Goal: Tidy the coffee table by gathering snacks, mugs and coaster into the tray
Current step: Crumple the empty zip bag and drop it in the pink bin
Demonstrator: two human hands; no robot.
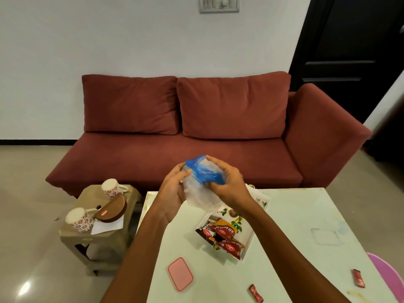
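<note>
While both your hands are raised above the far edge of the table [295, 215], they grip a blue and clear plastic bag [203, 178] between them: your left hand [175, 189] cradles it from the side and below, your right hand [227, 182] pinches its blue top. The bag hangs over the white tray [248, 239], which already holds several red snack packets [220, 231]. A pink coaster [180, 274] lies flat on the table near you, left of the tray. Two small red bars [255, 293] [358, 278] lie apart at the near edge. Two patterned mugs [111, 188] [79, 219] lie tipped on a stool [96, 235] to the left of the table.
</note>
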